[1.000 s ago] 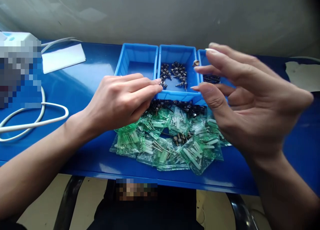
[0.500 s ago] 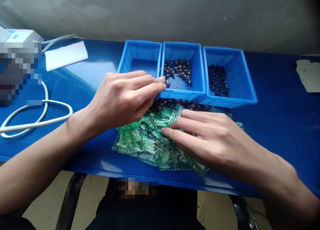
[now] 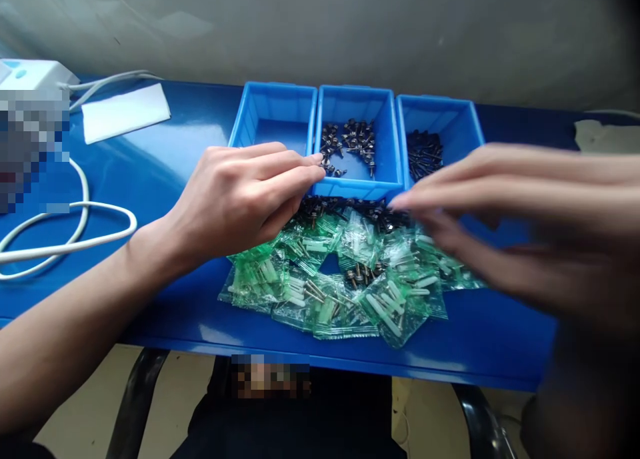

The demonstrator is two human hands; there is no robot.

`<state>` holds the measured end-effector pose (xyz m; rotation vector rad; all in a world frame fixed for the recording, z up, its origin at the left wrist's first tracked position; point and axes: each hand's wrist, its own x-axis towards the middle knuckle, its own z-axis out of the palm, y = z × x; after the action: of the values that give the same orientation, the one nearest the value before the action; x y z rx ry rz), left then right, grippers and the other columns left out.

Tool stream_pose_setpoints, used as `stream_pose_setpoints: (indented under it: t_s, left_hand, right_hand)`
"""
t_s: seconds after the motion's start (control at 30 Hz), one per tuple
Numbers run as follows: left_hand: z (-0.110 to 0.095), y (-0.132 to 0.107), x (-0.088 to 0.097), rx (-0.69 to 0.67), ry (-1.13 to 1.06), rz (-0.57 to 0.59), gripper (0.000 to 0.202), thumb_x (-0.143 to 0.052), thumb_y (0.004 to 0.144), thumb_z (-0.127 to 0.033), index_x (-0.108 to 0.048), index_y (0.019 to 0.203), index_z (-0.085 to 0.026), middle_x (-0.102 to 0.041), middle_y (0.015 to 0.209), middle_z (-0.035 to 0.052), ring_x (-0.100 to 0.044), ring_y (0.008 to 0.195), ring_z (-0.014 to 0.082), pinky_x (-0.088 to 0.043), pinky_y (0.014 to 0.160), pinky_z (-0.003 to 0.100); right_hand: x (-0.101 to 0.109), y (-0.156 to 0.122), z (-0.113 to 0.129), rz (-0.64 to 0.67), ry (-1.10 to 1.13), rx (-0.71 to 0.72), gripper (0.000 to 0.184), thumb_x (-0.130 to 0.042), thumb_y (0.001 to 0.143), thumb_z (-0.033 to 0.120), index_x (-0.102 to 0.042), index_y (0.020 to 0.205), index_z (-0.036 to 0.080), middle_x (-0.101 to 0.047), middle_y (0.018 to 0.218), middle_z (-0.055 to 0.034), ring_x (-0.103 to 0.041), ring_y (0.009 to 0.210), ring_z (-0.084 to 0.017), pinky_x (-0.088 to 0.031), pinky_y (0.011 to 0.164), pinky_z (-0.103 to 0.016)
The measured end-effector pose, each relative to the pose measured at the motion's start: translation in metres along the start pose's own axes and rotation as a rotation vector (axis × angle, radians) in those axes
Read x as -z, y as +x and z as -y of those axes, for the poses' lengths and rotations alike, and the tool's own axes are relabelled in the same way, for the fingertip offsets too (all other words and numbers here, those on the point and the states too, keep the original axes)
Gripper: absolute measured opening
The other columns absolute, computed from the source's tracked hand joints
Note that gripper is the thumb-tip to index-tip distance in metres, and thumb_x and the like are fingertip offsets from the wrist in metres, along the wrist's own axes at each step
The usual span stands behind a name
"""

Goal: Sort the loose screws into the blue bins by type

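My left hand [image 3: 250, 189] lies over the front corner where the left blue bin [image 3: 280, 122] meets the middle blue bin [image 3: 370, 109]. Its fingers are pressed together, fingertips reaching the middle bin's rim beside dark screws with washers [image 3: 360, 139]. The thumb and anything pinched under the palm are hidden. Smeared by motion, my right hand [image 3: 480, 199] hangs in front of the right blue bin [image 3: 445, 116], its fingertips near the middle bin's front right corner. What it holds, if anything, is unclear. Below both hands, clear green-tinted plastic packets [image 3: 340, 299] hold white plugs and screws.
Loose dark screws [image 3: 365, 209] lie along the bins' front. Longer dark screws [image 3: 423, 152] sit in the right bin. A folded white paper [image 3: 127, 112] and a looped white cable [image 3: 75, 252] lie left. A grey wall [image 3: 320, 32] rises behind the blue table [image 3: 165, 312].
My right hand has lifted off the packets and moved up and to the right, uncovering packets and a few loose screws. The left hand stays at the bin corner. The view has shifted slightly.
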<state>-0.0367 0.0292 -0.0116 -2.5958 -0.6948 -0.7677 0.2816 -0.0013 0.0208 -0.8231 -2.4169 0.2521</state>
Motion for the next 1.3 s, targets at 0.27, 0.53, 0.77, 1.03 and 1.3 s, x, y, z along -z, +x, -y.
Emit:
stream_pose_setpoints:
  t_s: [0.27, 0.53, 0.77, 1.03, 1.3]
  left_hand:
    - [-0.001, -0.001, -0.001, 0.026, -0.013, 0.002, 0.026, -0.064, 0.104, -0.014, -0.071, 0.129, -0.016, -0.081, 0.126, 0.0037, -0.082, 0.105, 0.021, -0.068, 0.073, 0.03]
    - [0.0, -0.003, -0.001, 0.026, -0.025, 0.0, 0.027, -0.065, 0.103, -0.013, -0.071, 0.129, -0.015, -0.081, 0.126, 0.0043, -0.082, 0.103, 0.022, -0.068, 0.073, 0.031]
    - [-0.002, -0.003, -0.001, 0.064, -0.023, 0.021, 0.025, -0.06, 0.106, -0.019, -0.07, 0.129, -0.023, -0.081, 0.127, 0.0017, -0.083, 0.108, 0.0231, -0.072, 0.077, 0.036]
    - [-0.003, -0.003, 0.001, 0.084, -0.043, 0.045, 0.025, -0.059, 0.107, -0.019, -0.071, 0.129, -0.024, -0.08, 0.129, 0.002, -0.082, 0.112, 0.0245, -0.073, 0.08, 0.038]
    - [-0.002, -0.002, -0.001, 0.048, -0.022, 0.019, 0.023, -0.06, 0.107, -0.018, -0.071, 0.127, -0.019, -0.081, 0.126, 0.0041, -0.083, 0.108, 0.0241, -0.072, 0.078, 0.037]
  right_hand:
    - [-0.028, 0.006, 0.02, 0.385, -0.137, 0.162, 0.012, -0.064, 0.103, 0.016, -0.075, 0.099, 0.018, -0.061, 0.128, -0.0168, -0.059, 0.117, -0.029, -0.055, 0.075, -0.037]
    - [-0.031, 0.006, 0.02, 0.346, -0.125, 0.157, 0.014, -0.059, 0.102, 0.007, -0.07, 0.106, 0.016, -0.058, 0.136, -0.0188, -0.056, 0.126, -0.03, -0.057, 0.085, -0.04]
    - [-0.023, 0.014, 0.019, 0.099, 0.236, -0.047, 0.006, -0.069, 0.105, 0.019, -0.073, 0.103, 0.022, -0.077, 0.118, -0.0064, -0.077, 0.104, -0.019, -0.069, 0.086, -0.035]
    - [-0.033, 0.026, 0.014, -0.302, 0.423, -0.319, 0.02, -0.076, 0.101, 0.022, -0.082, 0.12, 0.027, -0.076, 0.138, -0.0053, -0.082, 0.104, -0.022, -0.075, 0.075, -0.037]
    - [-0.008, 0.009, 0.016, 0.223, 0.108, 0.027, 0.015, -0.071, 0.103, 0.025, -0.083, 0.107, 0.034, -0.071, 0.127, -0.0047, -0.067, 0.102, -0.022, -0.061, 0.095, -0.048]
